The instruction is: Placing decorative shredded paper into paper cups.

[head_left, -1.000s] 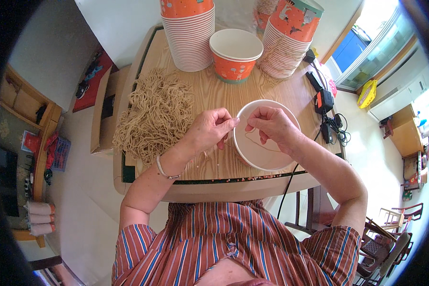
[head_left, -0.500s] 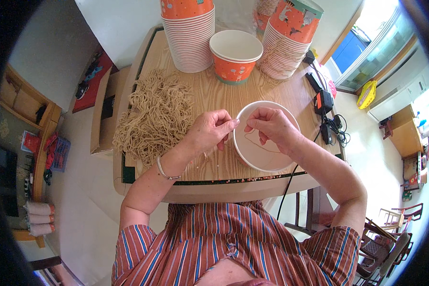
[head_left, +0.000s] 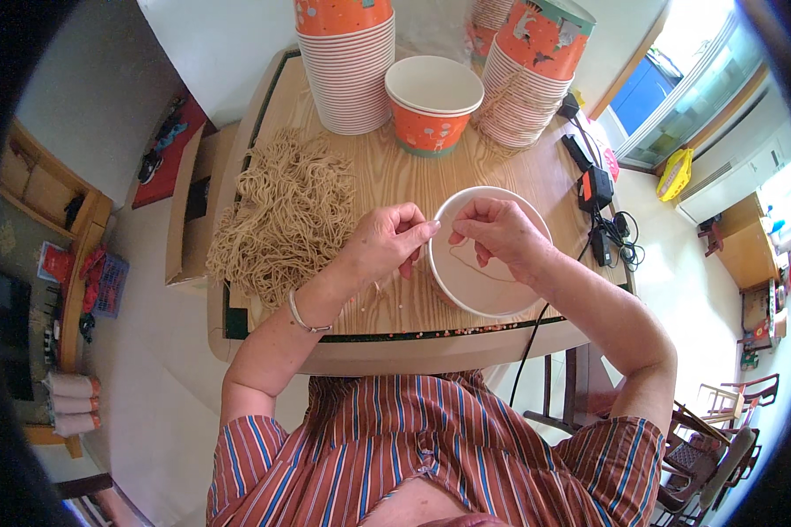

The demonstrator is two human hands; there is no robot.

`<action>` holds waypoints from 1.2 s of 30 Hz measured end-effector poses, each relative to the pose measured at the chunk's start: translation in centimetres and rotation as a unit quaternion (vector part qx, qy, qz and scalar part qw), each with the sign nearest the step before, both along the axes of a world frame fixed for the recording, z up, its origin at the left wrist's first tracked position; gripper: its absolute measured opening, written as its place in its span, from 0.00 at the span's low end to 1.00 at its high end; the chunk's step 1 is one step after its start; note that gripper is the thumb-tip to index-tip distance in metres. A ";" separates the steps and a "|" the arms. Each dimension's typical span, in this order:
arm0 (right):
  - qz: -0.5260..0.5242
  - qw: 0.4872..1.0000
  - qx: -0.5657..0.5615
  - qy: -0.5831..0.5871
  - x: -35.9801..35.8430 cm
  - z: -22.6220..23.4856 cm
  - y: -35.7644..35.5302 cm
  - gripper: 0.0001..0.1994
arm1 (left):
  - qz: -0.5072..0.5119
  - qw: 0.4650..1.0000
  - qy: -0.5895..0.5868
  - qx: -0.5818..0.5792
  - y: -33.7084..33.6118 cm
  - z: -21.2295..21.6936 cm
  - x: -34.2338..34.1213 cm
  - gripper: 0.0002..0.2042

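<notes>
Beige string (head_left: 488, 270) hangs in a loose curve inside a white paper bucket (head_left: 504, 300), below my right hand (head_left: 505, 233). The fingers of that hand are pinched on the string over the bucket's opening. My left hand (head_left: 387, 239) has thumb and forefinger pressed together beside the bucket's left rim; whatever lies between them is too small to make out. A short gap separates the two pinches. Left of my left hand, a large tangled heap of beige string (head_left: 281, 220) lies on the wooden table (head_left: 378, 171).
Behind the hands stand a tall stack of orange paper buckets (head_left: 347, 83), a shorter pair (head_left: 432, 130) and another stack (head_left: 532, 88) draped with string. Black adapters and cables (head_left: 596, 189) run along the right edge. Small beads (head_left: 466, 331) line the front edge; a cardboard box (head_left: 193, 211) stands left.
Almost nothing differs; both hands keep the same pinched pose, with only a very slight shift of my right fingers and the whole view.
</notes>
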State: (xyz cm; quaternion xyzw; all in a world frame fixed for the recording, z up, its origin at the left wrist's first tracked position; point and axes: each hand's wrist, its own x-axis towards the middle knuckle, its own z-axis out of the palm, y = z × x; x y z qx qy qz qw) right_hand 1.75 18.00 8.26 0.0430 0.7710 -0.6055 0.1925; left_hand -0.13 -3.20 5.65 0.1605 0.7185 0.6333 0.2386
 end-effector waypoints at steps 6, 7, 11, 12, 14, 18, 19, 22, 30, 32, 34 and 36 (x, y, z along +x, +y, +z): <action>0.001 1.000 0.000 -0.010 -0.1 0.2 -0.3 0.05 | 0.011 1.000 -0.005 0.022 0.0 -0.3 0.0 0.13; 0.005 1.000 -0.003 -0.008 -0.2 0.2 -0.3 0.05 | 0.013 1.000 -0.008 0.026 0.0 -0.3 0.0 0.13; 0.002 1.000 -0.003 -0.004 -0.2 0.2 -0.3 0.05 | -0.001 1.000 -0.002 0.000 -0.1 -0.1 0.0 0.12; 0.002 1.000 -0.002 -0.007 -0.2 0.2 -0.3 0.05 | 0.000 1.000 -0.002 0.000 -0.1 0.0 0.0 0.12; 0.003 1.000 -0.003 -0.011 -0.3 0.1 -0.2 0.05 | 0.002 1.000 -0.005 -0.002 -0.1 0.0 0.0 0.11; 0.010 1.000 0.007 -0.010 -0.6 0.2 -0.1 0.05 | 0.006 1.000 -0.007 0.000 0.0 -0.1 0.0 0.11; 0.011 1.000 0.019 -0.009 -0.6 0.3 -0.2 0.05 | 0.008 1.000 -0.007 -0.001 0.0 -0.1 0.0 0.10; 0.014 1.000 0.010 -0.002 -0.7 0.1 -0.2 0.05 | 0.003 1.000 -0.010 0.017 0.1 -0.1 0.1 0.10; 0.009 1.000 -0.020 0.015 -0.8 -0.1 -0.2 0.06 | -0.005 0.999 -0.025 0.034 -0.2 -0.7 -0.2 0.10; 0.010 0.999 -0.025 0.019 -0.8 -0.2 -0.3 0.06 | -0.007 0.997 -0.044 0.055 -0.1 -1.0 -0.5 0.09; 0.013 0.999 -0.032 0.023 -0.9 -0.3 -0.2 0.06 | 0.076 0.995 0.000 0.066 0.6 -1.1 -0.7 0.08; 0.009 0.999 -0.028 0.015 -0.9 -0.1 -0.4 0.06 | 0.058 0.995 0.010 0.084 0.7 -1.9 -0.9 0.10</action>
